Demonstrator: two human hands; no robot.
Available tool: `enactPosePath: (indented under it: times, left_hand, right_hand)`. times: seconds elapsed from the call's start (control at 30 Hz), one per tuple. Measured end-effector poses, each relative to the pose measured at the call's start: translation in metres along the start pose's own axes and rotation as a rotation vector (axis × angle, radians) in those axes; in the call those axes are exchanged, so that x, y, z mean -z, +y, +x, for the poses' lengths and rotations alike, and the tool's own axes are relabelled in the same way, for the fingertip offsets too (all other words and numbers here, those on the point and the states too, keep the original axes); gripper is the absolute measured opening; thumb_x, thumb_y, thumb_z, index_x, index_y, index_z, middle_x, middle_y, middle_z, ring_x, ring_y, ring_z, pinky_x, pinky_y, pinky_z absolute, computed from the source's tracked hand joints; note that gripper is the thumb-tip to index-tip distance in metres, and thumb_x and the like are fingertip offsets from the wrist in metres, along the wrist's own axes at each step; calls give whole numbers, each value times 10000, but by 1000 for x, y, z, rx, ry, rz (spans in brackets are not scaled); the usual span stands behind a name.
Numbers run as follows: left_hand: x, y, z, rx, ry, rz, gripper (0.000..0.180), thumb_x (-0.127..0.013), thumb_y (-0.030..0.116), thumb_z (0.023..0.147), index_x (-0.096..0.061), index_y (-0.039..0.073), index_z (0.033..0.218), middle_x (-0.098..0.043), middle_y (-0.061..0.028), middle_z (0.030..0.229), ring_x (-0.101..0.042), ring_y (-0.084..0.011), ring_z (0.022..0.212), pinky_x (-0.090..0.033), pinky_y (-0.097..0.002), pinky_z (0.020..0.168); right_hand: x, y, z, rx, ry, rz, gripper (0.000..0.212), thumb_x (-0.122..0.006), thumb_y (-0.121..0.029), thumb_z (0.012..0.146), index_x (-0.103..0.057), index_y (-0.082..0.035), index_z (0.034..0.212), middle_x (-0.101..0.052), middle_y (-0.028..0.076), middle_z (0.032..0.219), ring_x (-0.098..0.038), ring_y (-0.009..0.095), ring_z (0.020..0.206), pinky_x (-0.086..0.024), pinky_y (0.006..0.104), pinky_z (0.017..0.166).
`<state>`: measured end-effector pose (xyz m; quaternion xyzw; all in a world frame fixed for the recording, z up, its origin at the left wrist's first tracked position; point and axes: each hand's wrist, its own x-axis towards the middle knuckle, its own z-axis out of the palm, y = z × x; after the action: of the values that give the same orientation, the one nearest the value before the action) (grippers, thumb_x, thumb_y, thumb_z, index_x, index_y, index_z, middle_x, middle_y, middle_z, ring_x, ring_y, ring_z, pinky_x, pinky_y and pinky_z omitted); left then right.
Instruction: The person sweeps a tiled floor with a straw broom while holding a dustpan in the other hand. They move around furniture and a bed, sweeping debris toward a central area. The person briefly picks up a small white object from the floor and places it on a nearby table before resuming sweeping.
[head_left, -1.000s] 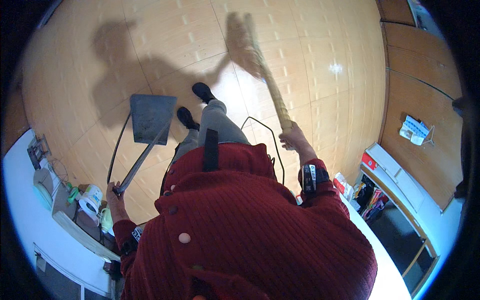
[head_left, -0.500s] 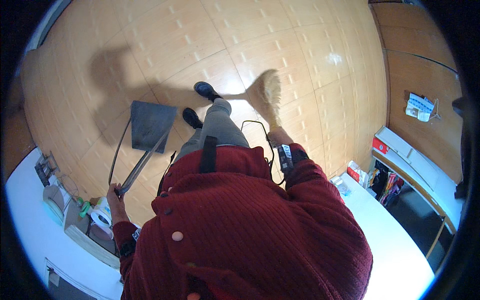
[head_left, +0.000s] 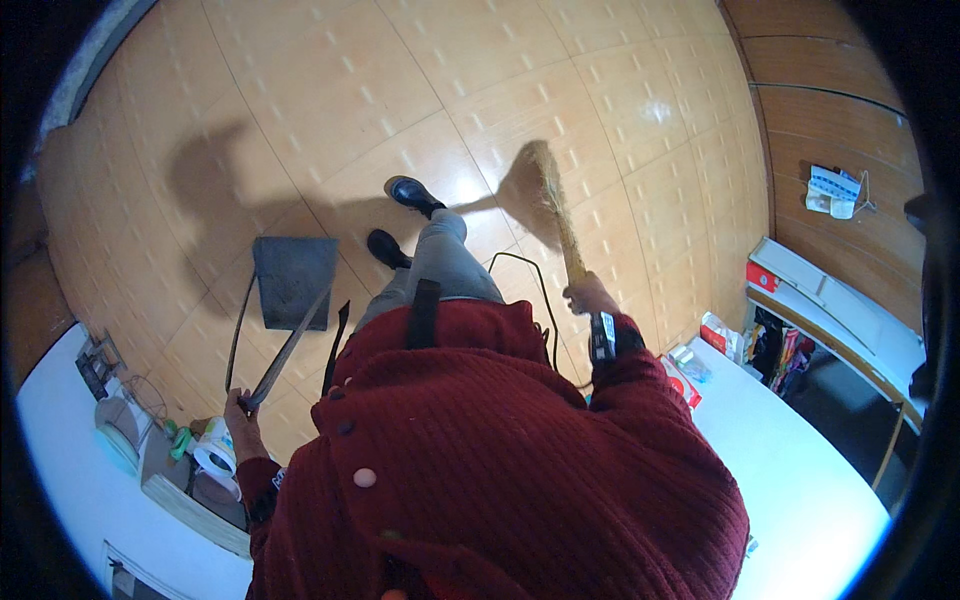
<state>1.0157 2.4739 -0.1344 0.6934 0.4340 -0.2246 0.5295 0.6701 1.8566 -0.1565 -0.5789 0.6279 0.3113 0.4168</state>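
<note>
— Hands first: what are they doing?
— Left hand (head_left: 240, 412) grips the long handle of my grey dustpan (head_left: 292, 281), which rests flat on the wooden floor (head_left: 330, 90). Right hand (head_left: 590, 297) is clenched round the broom (head_left: 556, 205).
— And the broom's bristles?
— Down on the floor, beyond my black shoes (head_left: 412, 192).

Beyond your hands you see a floor (head_left: 330, 90) of large tan tiles with dark joints, a bright glare spot (head_left: 655, 110) past your right hand. A wood-panelled wall (head_left: 850, 130) stands further right, above a white shelf unit (head_left: 840, 310). White benches flank you: one (head_left: 60, 470) outside your left hand, one (head_left: 790, 470) behind your right.
</note>
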Motion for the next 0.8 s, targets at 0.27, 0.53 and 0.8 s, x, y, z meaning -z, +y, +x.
enactPosePath:
  times: [0.27, 0.53, 0.8]
  left_hand:
    - [9, -7, -14, -24, -14, -53, 175, -630, 218, 703, -541, 98, 794, -561, -31, 741, -565, -133, 734, -445, -273, 622]
    - [-1, -35, -40, -12, 6, -103, 128, -604, 198, 718, -535, 112, 782, -558, -12, 677, -567, -124, 699, -445, -280, 598]
    - [24, -71, -32, 49, 58, -145, 128, -597, 207, 733, -540, 105, 785, -543, -2, 670, -566, -122, 719, -451, -292, 597]
  right_hand:
    - [-68, -115, 46, 283, 14, -640, 399, -659, -227, 613, -569, 22, 911, -626, 193, 781, -632, 271, 705, -515, 348, 653]
    - [-73, -184, -4, 306, -32, -531, 563, -661, -120, 572, -405, 30, 1050, -597, 191, 775, -615, 266, 600, -501, 356, 496]
    - [1, -188, -36, 313, -108, -268, 457, -605, -16, 621, -417, -57, 1036, -536, 99, 654, -548, 192, 486, -439, 334, 380]
